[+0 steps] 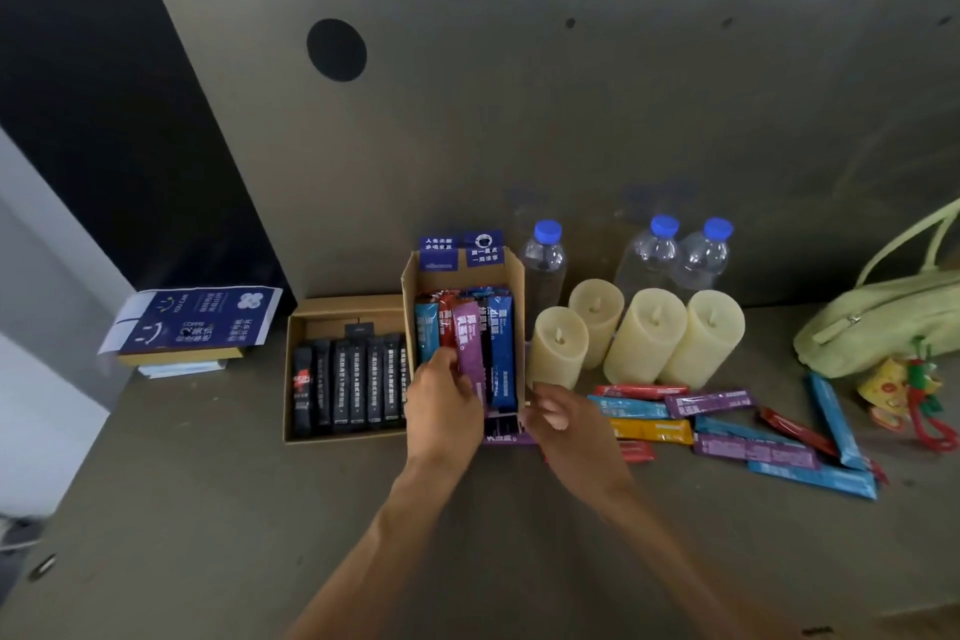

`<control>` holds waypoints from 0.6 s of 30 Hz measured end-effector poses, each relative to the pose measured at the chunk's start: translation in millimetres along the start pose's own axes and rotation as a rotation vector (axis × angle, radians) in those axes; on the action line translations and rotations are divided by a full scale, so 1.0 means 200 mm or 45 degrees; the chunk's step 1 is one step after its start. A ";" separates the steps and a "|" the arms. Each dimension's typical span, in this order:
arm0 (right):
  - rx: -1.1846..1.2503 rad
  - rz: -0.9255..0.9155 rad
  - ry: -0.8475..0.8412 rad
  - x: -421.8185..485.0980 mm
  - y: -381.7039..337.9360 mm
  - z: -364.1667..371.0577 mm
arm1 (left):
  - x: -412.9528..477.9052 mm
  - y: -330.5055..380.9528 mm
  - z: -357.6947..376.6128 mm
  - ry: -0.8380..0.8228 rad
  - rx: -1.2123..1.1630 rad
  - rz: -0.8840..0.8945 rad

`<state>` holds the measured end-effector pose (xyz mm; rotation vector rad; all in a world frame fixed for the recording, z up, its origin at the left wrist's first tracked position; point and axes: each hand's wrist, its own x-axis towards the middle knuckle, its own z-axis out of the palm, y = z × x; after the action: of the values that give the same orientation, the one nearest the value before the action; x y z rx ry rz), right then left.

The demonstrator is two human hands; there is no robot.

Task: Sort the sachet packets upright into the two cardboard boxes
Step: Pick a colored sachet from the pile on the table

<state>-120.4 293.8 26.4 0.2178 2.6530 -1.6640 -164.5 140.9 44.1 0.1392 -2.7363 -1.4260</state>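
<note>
So they're mid-slot right now: left hand (444,400) pinches a purple sachet (469,348), standing it among the coloured ones in the tall box (409,312). The right hand (561,413) hovers by the box's front corner. It's blurry, so I can't tell if it's gripping anything. The flat box (343,307) looks full of black sachets (358,379). Next I'd guess they seat the purple one, then grab from the loose pile (709,403) on the right.

left hand (441,400): bare | left forearm (384,535): bare to frame edge | right hand (561,418): bare | right forearm (649,525): bare to frame edge
</note>
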 end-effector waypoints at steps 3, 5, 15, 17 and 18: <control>-0.064 -0.037 -0.025 0.04 0.01 0.04 | 0.04 0.04 0.05 0.006 0.106 -0.031; -0.066 -0.045 -0.009 0.06 0.03 0.05 | 0.06 0.05 0.07 0.004 0.158 -0.045; 0.013 -0.023 0.013 0.09 0.08 0.08 | 0.07 0.02 0.13 0.061 0.220 0.024; -0.003 -0.046 0.018 0.09 0.08 0.07 | 0.06 0.01 0.13 0.044 0.238 0.095; -0.013 -0.058 0.025 0.09 0.08 0.07 | 0.05 0.00 0.13 0.018 0.256 0.141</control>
<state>-137.9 290.1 4.5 0.1761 2.7003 -1.6688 -176.8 160.7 29.4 0.0053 -2.8208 -1.1181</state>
